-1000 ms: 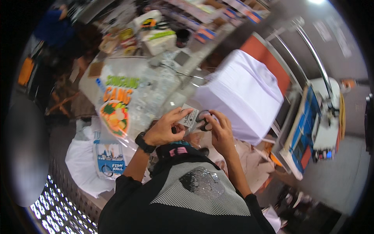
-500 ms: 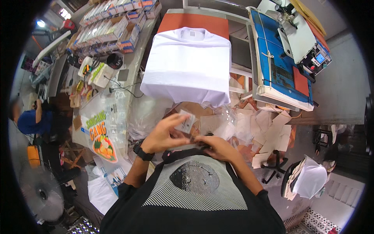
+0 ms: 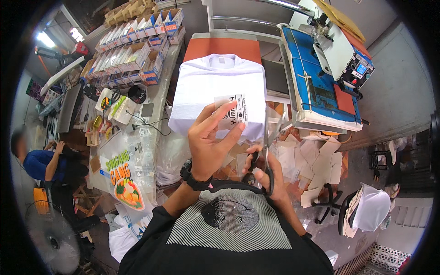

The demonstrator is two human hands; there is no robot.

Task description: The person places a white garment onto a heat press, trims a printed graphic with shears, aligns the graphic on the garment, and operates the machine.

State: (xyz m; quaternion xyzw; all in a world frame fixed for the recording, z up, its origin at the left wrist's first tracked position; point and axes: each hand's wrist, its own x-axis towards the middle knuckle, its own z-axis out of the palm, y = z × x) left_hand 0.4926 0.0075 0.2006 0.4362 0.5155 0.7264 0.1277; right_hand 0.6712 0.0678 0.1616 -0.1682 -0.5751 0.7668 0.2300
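Between the thumb and fingers of my left hand [image 3: 206, 149] is a small clear film label [image 3: 224, 120] with black print, raised above the near part of the white T-shirt [image 3: 206, 78]. My right hand [image 3: 274, 174] grips a pair of scissors [image 3: 267, 137], its fingers in the dark handles. The blades point up and away from me, a little right of the label and apart from it. Flat on an orange-red pad [image 3: 224, 46], the T-shirt has its collar at the far end and its near edge hanging over.
A heat press [image 3: 341, 68] with a blue bed stands at the right. Boxes [image 3: 156, 68], a tape measure and a printed film sheet [image 3: 121, 169] cover the left table. Paper pieces [image 3: 316, 165] lie on the floor. Another person [image 3: 39, 162] sits far left near a fan [image 3: 52, 238].
My left hand has lifted the label up and to the right, over the T-shirt's near part. The scissors in my right hand have come up into clear view.
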